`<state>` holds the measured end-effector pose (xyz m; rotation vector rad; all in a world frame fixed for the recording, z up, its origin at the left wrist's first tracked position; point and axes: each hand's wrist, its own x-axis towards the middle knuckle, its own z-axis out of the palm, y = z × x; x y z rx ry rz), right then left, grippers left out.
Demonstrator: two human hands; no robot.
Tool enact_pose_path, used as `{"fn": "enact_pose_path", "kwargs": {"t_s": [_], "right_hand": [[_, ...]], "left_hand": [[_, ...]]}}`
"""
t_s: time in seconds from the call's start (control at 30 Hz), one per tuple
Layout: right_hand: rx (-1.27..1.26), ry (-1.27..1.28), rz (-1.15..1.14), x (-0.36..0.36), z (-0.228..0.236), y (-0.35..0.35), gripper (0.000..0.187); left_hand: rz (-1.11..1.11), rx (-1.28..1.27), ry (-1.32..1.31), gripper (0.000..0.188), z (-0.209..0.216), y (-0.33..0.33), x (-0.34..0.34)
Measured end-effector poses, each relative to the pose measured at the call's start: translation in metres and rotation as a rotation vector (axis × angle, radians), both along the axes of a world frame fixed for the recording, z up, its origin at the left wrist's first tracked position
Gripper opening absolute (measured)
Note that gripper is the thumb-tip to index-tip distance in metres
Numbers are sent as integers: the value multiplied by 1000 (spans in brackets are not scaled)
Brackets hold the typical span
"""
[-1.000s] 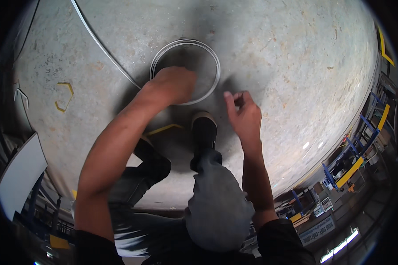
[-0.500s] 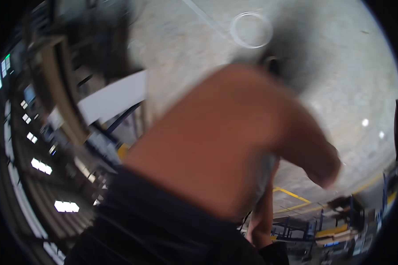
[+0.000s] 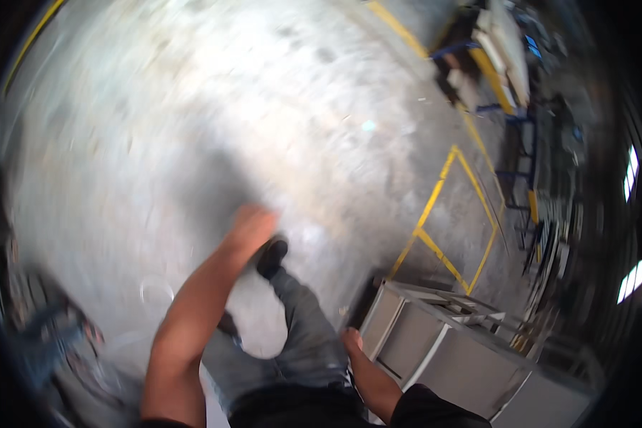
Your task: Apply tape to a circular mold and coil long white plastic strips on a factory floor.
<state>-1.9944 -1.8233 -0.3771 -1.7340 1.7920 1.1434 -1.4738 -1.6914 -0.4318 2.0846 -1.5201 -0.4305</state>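
- A pale, thin ring, faint and blurred, lies on the grey concrete floor, toward its left edge, just left of the left forearm.
- The left hand hovers near a black shoe; blur leaves its grip unclear.
- The right hand, partly hidden, is beside a grey, panelled, box-shaped frame; I cannot tell whether it is closed.
- Yellow painted lines and a blue-and-yellow rack line the floor's right edge.
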Motion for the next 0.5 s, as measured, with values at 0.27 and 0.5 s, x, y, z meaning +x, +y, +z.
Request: {"fn": "enact_pose_path", "kwargs": {"t_s": [0.27, 0.5], "right_hand": [[-150, -526, -179, 155, 82, -242, 41], [-299, -492, -281, 259, 66, -395, 52]], "left_hand": [[658, 941, 256, 46, 41, 96, -40], [268, 1003, 410, 60, 54, -131, 107]]}}
